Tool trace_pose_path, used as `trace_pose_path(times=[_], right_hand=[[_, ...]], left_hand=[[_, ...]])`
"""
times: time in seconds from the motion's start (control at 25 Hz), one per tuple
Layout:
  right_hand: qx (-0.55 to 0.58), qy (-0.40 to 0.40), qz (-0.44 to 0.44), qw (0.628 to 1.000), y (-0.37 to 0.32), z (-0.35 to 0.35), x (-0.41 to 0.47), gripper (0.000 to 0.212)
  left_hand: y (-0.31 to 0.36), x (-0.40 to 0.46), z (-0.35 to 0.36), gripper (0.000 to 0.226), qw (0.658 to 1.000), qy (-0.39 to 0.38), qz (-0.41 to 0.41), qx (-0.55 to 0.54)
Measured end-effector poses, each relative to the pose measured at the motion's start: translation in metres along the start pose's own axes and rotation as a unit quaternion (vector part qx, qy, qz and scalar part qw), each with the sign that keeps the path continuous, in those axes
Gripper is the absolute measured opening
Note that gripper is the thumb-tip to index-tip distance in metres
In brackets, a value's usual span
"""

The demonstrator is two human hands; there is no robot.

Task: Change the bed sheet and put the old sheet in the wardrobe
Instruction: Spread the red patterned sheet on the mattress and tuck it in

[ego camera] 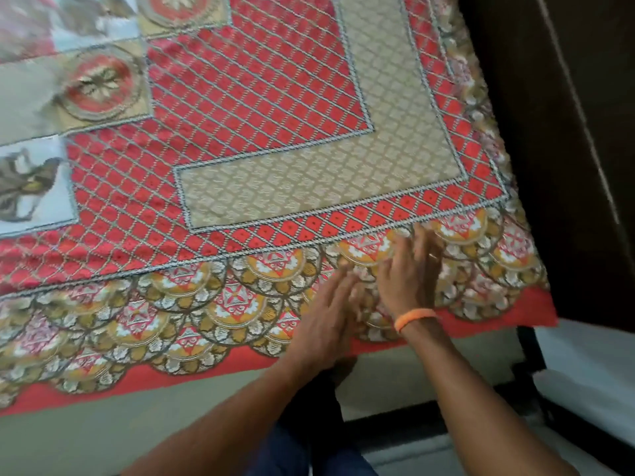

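Note:
A red patterned bed sheet with a grey lattice, a beige band and a scalloped gold border lies spread over the bed. Its red hem hangs over the near edge. My left hand rests flat on the scalloped border near the bed's near right corner, fingers apart. My right hand, with an orange band on the wrist, lies flat just to the right of it, fingers spread and blurred. Neither hand holds cloth. No wardrobe is in view.
A dark wooden panel stands close along the bed's right side. The pale floor runs below the sheet's hem. A white surface in a dark frame sits at the lower right. My legs in dark trousers are between my arms.

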State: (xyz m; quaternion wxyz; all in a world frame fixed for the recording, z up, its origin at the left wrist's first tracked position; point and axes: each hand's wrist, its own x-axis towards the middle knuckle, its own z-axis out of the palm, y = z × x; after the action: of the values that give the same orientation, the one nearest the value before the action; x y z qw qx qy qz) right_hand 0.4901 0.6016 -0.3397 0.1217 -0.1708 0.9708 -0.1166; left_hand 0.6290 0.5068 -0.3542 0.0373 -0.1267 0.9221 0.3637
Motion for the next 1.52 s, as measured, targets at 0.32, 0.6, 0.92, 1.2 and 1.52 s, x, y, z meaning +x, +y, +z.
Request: trace_pose_path(times=[0.32,0.6,0.92,1.2,1.52], right_hand=[[-0.165,-0.116,-0.331,0.922,-0.203,0.11,0.033,0.076],[-0.19,-0.207,-0.58,0.765,-0.193,0.109,-0.092,0.076],[-0.141,-0.179,-0.584,0.779,-0.192,0.105,-0.039,0.055],[-0.177,-0.143,-0.563,0.794,-0.192,0.119,-0.062,0.062],[-0.251,-0.149,-0.677,0.676,-0.156,0.114,-0.121,0.072]], left_hand=[[-0.157,-0.083,-0.07,0.068,0.927,0.099,-0.324,0.159],[-0.109,-0.15,-0.016,0.094,0.566,0.382,-0.679,-0.272],[-0.086,-0.111,-0.044,0.055,0.211,0.519,-0.666,-0.494],[-0.08,-0.113,-0.038,0.039,0.27,0.578,-0.651,-0.411],[-0.074,-0.159,0.0,0.041,0.38,0.514,-0.682,-0.355]])
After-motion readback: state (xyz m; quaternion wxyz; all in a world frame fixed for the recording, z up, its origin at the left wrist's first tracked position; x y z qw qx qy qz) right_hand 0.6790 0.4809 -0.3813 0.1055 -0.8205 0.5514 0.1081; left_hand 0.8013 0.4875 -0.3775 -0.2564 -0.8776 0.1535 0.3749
